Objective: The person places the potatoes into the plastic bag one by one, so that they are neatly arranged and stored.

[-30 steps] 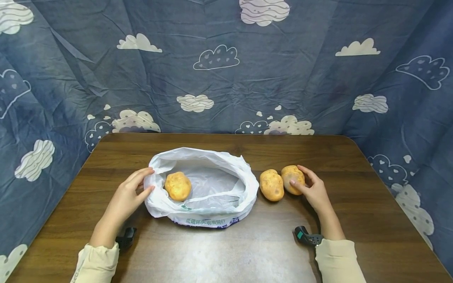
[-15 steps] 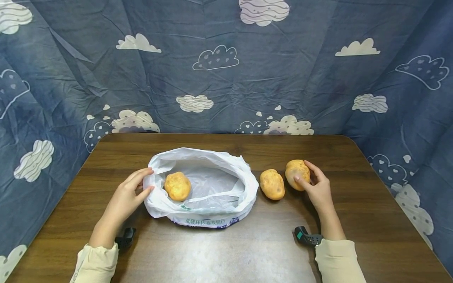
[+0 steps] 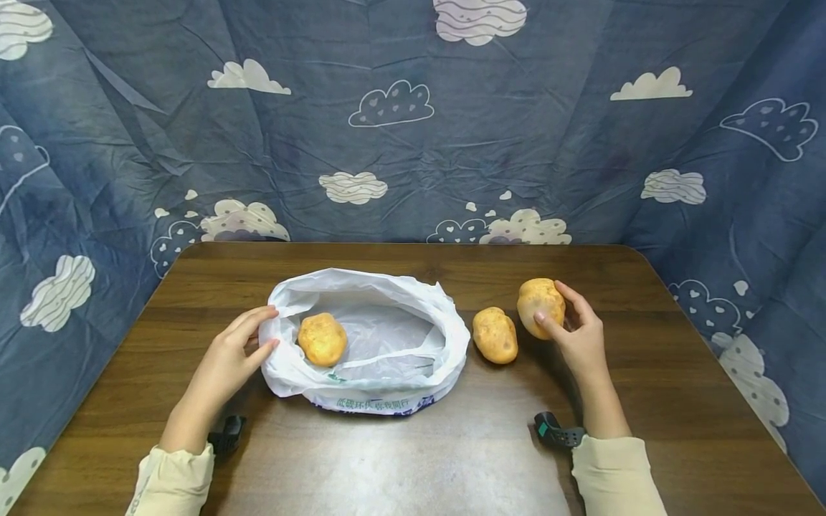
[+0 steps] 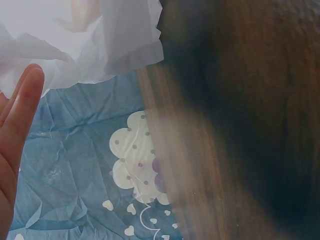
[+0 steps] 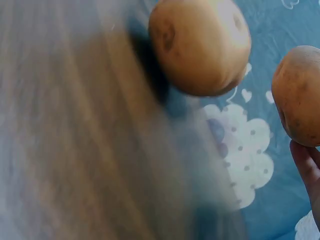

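Blur smears the table (image 5: 75, 150) in both wrist views, and the right wrist camera cuts off the held potato (image 3: 540, 307) at its frame edge. Right hand (image 3: 577, 337) grips that potato just above the table, near a second potato (image 3: 495, 335). Left hand (image 3: 229, 358) pinches the white bag (image 3: 387, 344) rim; a third potato (image 3: 322, 339) lies inside. Green and purple print on the bag is probably Chinese, but unreadable.

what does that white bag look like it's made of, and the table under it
The white bag looks like thin plastic film: it is crinkled, slightly see-through, glossy in places, with printed lettering along its front edge. The table looks like dark brown wood or a wood-grain laminate; long grain lines run across it, and a soft sheen suggests a smooth finish. Which of the two cannot be told.
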`<state>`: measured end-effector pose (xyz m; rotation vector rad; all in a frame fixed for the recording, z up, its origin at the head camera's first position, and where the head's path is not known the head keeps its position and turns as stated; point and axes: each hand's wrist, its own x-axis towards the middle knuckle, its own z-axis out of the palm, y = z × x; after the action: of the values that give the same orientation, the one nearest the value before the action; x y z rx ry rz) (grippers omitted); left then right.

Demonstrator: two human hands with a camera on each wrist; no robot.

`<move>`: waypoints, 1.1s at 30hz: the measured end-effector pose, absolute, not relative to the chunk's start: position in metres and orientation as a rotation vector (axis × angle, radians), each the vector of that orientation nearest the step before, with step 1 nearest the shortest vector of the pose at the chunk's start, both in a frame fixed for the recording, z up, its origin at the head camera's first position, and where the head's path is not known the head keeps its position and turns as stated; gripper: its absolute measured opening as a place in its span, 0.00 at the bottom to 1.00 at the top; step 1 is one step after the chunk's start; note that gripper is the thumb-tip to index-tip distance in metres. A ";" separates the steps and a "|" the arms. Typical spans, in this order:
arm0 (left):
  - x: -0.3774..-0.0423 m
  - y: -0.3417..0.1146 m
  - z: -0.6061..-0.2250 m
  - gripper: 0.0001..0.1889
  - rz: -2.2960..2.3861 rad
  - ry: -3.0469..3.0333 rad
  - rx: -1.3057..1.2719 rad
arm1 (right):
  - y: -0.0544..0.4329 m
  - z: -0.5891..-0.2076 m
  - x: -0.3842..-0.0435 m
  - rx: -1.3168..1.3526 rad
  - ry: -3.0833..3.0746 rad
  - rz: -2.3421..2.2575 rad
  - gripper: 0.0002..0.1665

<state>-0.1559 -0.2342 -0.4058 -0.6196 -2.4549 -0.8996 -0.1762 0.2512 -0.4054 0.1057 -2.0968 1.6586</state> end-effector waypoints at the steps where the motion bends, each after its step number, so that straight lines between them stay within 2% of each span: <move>1: -0.156 -0.234 -0.406 0.26 -0.897 -2.456 -0.619 | 0.250 -0.403 -0.176 0.119 -2.083 1.667 0.33; 14: -0.156 -0.234 -0.406 0.25 -0.895 -2.460 -0.619 | 0.221 -0.369 -0.169 0.396 -1.977 1.696 0.34; 24: -0.155 -0.235 -0.406 0.25 -0.884 -2.463 -0.614 | 0.203 -0.367 -0.174 0.607 -1.930 1.732 0.37; 33: -0.155 -0.234 -0.405 0.25 -0.885 -2.459 -0.623 | 0.159 -0.344 -0.167 0.747 -2.042 1.661 0.37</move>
<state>-0.1550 -0.2339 -0.4051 -0.6233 -2.4591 -0.8853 -0.1669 0.1587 -0.3440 0.7471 -2.0424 1.6613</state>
